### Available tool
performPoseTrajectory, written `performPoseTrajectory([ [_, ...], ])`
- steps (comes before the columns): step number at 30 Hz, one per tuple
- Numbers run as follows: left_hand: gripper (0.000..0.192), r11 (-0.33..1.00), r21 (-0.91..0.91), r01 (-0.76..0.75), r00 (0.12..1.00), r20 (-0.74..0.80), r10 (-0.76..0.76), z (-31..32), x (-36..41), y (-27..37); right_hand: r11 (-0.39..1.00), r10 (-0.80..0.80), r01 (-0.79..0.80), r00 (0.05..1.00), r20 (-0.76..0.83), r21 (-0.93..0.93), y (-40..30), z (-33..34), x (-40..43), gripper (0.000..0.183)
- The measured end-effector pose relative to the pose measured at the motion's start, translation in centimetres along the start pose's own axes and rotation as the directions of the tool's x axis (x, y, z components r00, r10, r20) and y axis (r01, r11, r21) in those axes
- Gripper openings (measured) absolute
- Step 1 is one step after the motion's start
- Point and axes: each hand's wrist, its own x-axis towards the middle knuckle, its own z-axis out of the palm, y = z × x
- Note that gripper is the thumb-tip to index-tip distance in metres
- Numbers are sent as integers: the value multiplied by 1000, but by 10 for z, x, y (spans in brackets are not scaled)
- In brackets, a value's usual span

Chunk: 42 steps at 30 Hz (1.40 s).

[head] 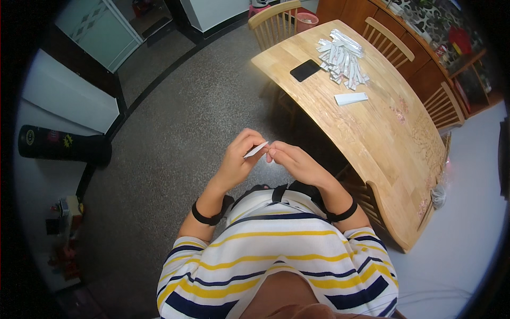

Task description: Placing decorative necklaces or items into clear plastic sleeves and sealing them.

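My left hand (pixel 244 151) holds a small flat white card or strip (pixel 255 149) by its edge, in front of my waist and over the floor. My right hand (pixel 287 157) is close against it, thumb and fingertips pinched together near the strip's upper end; whether something small is between them cannot be told. On the wooden table (pixel 382 147) to the right lie a heap of narrow white and silvery packets (pixel 344 60), a dark phone or tablet (pixel 305 70) and a small stack of white strips (pixel 351 98).
Small pinkish pieces (pixel 400 109) and tan strands (pixel 424 139) lie toward the table's far side. Wooden chairs (pixel 388 42) surround the table, one (pixel 370 203) close at my right. A black punching bag (pixel 63 144) is at the left wall, a pink bin (pixel 306 22) beyond the table.
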Motion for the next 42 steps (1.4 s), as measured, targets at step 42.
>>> performPoseTrajectory([
  [42,25,998,59,-13,981,-191,24,11,-15,2,598,193,-242,969,155,764,-5,10,15,18],
])
